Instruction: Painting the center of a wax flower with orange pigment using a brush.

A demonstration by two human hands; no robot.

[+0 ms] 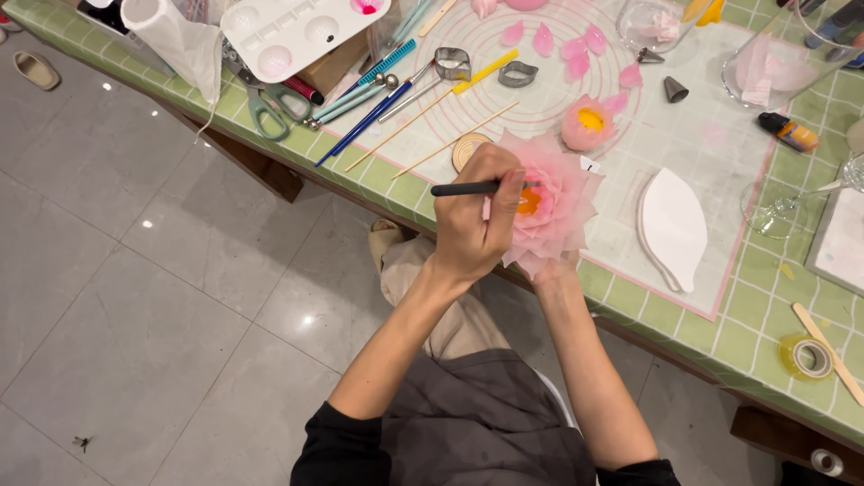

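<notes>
Flower work: big pink layered flower (551, 211) held up just over the near edge of the counter (765, 315).

The right hand (556, 267) cups it from underneath, mostly hidden by petals, so how tight that grip is I can't tell; looks like it's propped there to keep the yellow centre facing up. The left hand (472, 220) is curled closed around a thin dark-handled tool (468, 189), pencil-style, tip right at the yellow centre, probably for fine control. Just behind on the ringed work mat (630, 135) sits a smaller pink flower (587, 123) with loose petals (558, 40), a white leaf-shaped former (675, 227) to the right, and cutters (486, 67), sticks and scissors (265, 103) farther left.
</notes>
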